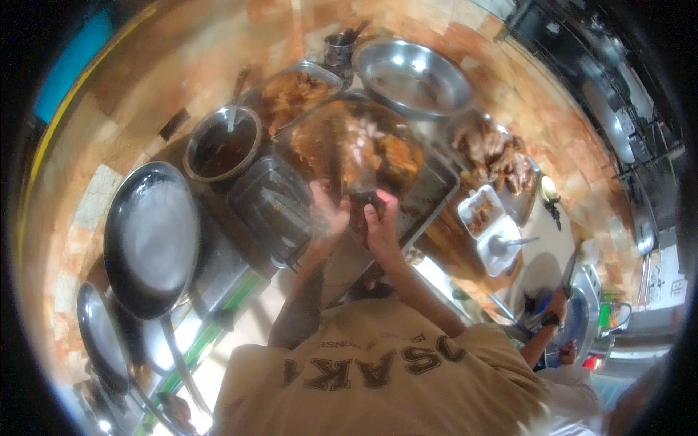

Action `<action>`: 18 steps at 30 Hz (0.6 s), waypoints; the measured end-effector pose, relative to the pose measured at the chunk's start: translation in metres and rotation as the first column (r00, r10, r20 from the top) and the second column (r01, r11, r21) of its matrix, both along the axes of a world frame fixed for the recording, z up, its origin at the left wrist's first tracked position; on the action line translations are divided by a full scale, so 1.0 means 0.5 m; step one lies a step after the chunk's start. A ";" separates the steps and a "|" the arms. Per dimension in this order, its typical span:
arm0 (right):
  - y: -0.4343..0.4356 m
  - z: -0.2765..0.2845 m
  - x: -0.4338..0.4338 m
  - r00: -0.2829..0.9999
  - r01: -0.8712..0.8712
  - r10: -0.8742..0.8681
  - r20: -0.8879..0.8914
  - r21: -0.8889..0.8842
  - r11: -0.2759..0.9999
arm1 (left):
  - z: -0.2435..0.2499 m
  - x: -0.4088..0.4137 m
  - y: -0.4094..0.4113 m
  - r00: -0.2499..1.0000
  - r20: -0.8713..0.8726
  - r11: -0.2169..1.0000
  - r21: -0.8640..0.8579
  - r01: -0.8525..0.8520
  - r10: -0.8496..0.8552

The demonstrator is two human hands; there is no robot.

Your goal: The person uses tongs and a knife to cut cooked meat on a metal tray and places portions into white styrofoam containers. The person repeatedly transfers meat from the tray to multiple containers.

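Note:
My right hand (381,220) grips the dark handle of a utensil (364,200), thumb on top. What looks like a grey blade points away from me, blurred, so its exact kind is unclear. Beside it, my left hand (330,212) is half curled, thumb towards the handle; whether it holds anything cannot be made out. Beyond both hands lie browned pieces of cooked food (401,155), apparently meat, on a large surface. A metal tray (436,188) reaches out at the right, and a clear plastic container (272,196) sits left of my left hand.
Dark sauce fills a bowl (223,144). Behind are a food tray (297,90) and a steel basin (411,76). Meat (491,144) and a foam box (499,248) lie right. Frying pans (152,240) stand left. Another person's hand (556,308) works at lower right.

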State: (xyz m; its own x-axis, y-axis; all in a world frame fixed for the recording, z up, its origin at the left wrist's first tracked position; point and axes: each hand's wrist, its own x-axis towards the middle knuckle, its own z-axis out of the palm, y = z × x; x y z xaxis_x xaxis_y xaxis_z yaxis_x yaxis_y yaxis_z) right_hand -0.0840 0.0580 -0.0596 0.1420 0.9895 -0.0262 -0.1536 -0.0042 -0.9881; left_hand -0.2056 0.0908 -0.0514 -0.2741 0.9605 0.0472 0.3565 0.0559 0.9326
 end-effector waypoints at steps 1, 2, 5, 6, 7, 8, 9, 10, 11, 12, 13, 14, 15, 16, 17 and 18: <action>0.002 -0.013 0.009 0.998 0.017 -0.021 0.063 0.067 0.998 | 0.002 0.007 -0.001 0.999 0.032 1.000 0.021 0.014 -0.014; 0.008 -0.025 0.018 0.991 0.033 -0.050 0.125 0.134 0.990 | -0.012 0.014 0.005 1.000 -0.006 0.991 0.132 0.016 -0.015; -0.012 0.024 0.043 0.992 0.089 -0.096 0.085 0.088 0.992 | -0.049 0.044 0.025 0.998 -0.033 0.936 0.345 0.065 -0.057; -0.023 0.056 0.048 0.994 0.103 -0.104 0.029 0.031 0.994 | -0.027 0.058 0.019 0.995 0.007 0.936 0.340 0.088 -0.096; -0.022 0.051 0.065 0.986 0.152 -0.155 0.068 0.040 0.988 | -0.010 0.080 0.018 0.987 0.054 0.932 0.339 0.127 -0.154; -0.021 0.039 0.082 0.974 0.197 -0.201 0.104 0.045 0.979 | 0.002 0.098 0.016 0.982 0.065 0.944 0.291 0.153 -0.179; -0.026 0.032 0.099 0.959 0.242 -0.247 0.139 0.050 0.969 | 0.012 0.116 0.016 0.976 0.075 0.953 0.243 0.181 -0.204; -0.037 0.035 0.113 0.956 0.269 -0.270 0.114 0.017 0.963 | 0.020 0.134 0.014 0.971 0.086 0.960 0.192 0.202 -0.222; -0.049 0.043 0.128 0.952 0.297 -0.295 0.088 -0.014 0.955 | 0.025 0.154 0.011 0.958 0.094 0.955 0.148 0.256 -0.271; -0.060 0.043 0.146 0.939 0.337 -0.335 0.083 -0.018 0.941 | 0.029 0.176 0.007 0.942 0.102 0.945 0.104 0.309 -0.319; -0.073 0.043 0.165 0.921 0.384 -0.381 0.082 -0.021 0.923 | 0.031 0.202 0.003 0.923 0.116 0.931 0.062 0.361 -0.366; -0.086 0.031 0.186 0.897 0.433 -0.431 0.102 0.006 0.901 | 0.026 0.230 -0.003 0.909 0.099 0.913 0.099 0.396 -0.405; -0.098 0.017 0.209 0.871 0.474 -0.474 0.129 0.034 0.880 | 0.014 0.261 -0.011 0.894 0.081 0.894 0.137 0.428 -0.440; -0.112 0.003 0.234 0.838 0.519 -0.522 0.156 0.061 0.852 | 0.000 0.291 -0.018 0.876 0.065 0.870 0.173 0.462 -0.478; -0.126 -0.010 0.260 0.807 0.551 -0.558 0.194 0.090 0.829 | -0.016 0.311 -0.023 0.857 -0.070 0.819 0.264 0.509 -0.510; -0.140 -0.021 0.281 0.774 0.579 -0.590 0.231 0.119 0.806 | -0.036 0.338 -0.027 0.839 -0.079 0.802 0.257 0.539 -0.538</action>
